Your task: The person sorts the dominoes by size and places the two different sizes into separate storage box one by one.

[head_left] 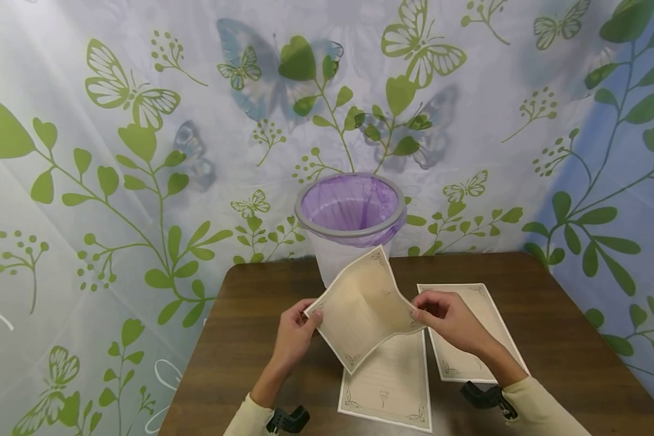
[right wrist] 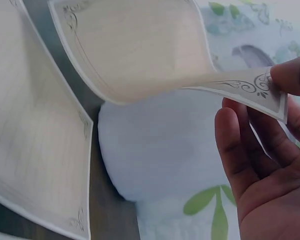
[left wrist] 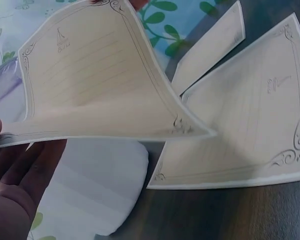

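Note:
A cream sheet of stationery paper (head_left: 360, 309) with a scrolled corner pattern and white edge is held up over the table, curved between both hands. My left hand (head_left: 296, 333) pinches its left corner between thumb and fingers. The opposite corner is pinched by my right hand (head_left: 460, 324); in the right wrist view that corner folds over under the thumb (right wrist: 292, 77). Faint ruled lines and a small sailboat print show on the held sheet (left wrist: 85, 75) in the left wrist view. Beneath it lies a second matching sheet (head_left: 387, 387), partly covered.
A third sheet (head_left: 463, 321) lies on the right of the brown wooden table (head_left: 240, 339), partly behind the right forearm. At the table's back stands a white wastebasket (head_left: 329, 257) with a grey rim and purple liner. Behind it hangs a butterfly-and-leaf curtain (head_left: 196, 151).

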The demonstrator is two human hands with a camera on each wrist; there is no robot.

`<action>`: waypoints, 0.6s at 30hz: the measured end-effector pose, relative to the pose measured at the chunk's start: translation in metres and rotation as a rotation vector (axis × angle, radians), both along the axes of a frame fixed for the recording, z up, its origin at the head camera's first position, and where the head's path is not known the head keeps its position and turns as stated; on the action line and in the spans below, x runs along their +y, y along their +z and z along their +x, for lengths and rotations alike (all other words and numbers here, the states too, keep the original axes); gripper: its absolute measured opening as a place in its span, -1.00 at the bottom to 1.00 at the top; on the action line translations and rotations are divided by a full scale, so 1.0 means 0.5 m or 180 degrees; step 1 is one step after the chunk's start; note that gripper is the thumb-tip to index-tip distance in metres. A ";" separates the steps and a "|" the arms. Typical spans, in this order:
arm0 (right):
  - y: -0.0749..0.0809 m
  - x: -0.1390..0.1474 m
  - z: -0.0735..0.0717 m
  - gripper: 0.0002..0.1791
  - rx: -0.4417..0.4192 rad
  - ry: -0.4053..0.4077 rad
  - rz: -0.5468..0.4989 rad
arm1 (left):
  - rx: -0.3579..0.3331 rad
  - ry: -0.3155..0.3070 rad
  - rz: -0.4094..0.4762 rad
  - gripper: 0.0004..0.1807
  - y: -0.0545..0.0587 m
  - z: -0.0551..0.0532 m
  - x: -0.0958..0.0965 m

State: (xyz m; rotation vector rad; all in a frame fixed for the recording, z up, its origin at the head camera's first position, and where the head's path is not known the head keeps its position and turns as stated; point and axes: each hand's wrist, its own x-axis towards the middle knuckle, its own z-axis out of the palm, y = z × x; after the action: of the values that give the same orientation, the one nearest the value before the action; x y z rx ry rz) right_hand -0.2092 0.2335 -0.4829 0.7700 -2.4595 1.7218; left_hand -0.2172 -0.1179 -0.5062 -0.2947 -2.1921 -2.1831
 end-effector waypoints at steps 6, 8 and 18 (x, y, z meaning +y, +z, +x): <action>0.005 -0.029 0.013 -0.91 0.0076 0.0136 -0.0079 | -0.0222 -0.0231 0.0279 -0.73 0.013 0.002 0.010; 0.003 -0.037 0.014 -0.91 0.0082 0.0161 -0.0103 | -0.0252 -0.0261 0.0313 -0.71 0.016 0.002 0.014; 0.002 -0.093 0.018 -0.90 0.0097 0.0319 -0.0188 | -0.0288 -0.0549 0.0745 -0.63 0.020 0.003 0.046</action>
State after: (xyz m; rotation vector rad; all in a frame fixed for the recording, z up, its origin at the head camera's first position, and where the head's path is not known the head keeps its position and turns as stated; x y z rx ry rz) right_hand -0.2002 0.1871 -0.4819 0.9211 -2.3770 1.7923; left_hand -0.2156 -0.0948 -0.4964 -0.3951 -1.9920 -2.5634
